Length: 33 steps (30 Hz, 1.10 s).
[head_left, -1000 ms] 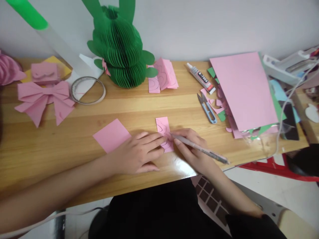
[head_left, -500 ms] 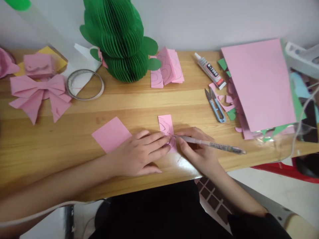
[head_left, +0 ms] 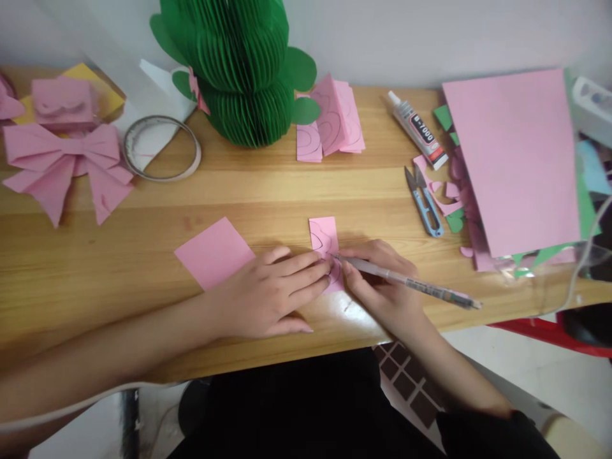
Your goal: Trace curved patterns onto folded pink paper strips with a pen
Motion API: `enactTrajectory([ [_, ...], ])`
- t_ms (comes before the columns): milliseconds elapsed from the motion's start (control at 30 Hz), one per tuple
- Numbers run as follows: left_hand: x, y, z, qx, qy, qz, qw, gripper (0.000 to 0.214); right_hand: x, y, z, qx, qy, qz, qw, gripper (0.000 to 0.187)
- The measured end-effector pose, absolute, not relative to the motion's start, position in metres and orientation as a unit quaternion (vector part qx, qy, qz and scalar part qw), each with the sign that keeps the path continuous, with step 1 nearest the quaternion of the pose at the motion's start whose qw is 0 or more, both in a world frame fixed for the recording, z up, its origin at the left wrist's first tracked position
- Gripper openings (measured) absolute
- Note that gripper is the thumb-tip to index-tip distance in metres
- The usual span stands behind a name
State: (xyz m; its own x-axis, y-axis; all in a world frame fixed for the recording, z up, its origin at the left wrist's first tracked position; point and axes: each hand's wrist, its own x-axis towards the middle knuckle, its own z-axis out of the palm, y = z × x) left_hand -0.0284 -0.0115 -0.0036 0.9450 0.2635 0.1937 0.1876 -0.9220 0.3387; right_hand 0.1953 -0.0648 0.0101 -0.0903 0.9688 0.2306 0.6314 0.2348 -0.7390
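A small folded pink paper strip (head_left: 324, 237) with dark curved lines drawn on it lies near the front of the wooden table (head_left: 268, 197). My left hand (head_left: 270, 293) lies flat with fingers stretched out, pressing the strip's left edge down. My right hand (head_left: 382, 287) is closed on a clear pen (head_left: 411, 285), its tip touching the strip. A loose pink square of paper (head_left: 214, 251) lies just left of my left hand.
A green honeycomb paper figure (head_left: 243, 70) stands at the back, folded pink pieces (head_left: 335, 121) beside it. Thread snips (head_left: 424, 203), a glue tube (head_left: 418, 129), a pink sheet stack (head_left: 511, 159) and scraps lie right. A tape ring (head_left: 161, 148) and pink bow (head_left: 62, 166) lie left.
The view has shifted down and left, so everything sits a little higher and further right. The pen has tilted flatter and moved slightly along the strip; my left hand has held still.
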Motion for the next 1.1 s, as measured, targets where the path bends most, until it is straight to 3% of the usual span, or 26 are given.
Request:
enactTrajectory([
  [1100,-0.027,-0.011,0.001,0.984,0.111,0.075,0.121,0.061,0.197,-0.073,0.012,-0.598,-0.669,0.258,0.357,0.010],
])
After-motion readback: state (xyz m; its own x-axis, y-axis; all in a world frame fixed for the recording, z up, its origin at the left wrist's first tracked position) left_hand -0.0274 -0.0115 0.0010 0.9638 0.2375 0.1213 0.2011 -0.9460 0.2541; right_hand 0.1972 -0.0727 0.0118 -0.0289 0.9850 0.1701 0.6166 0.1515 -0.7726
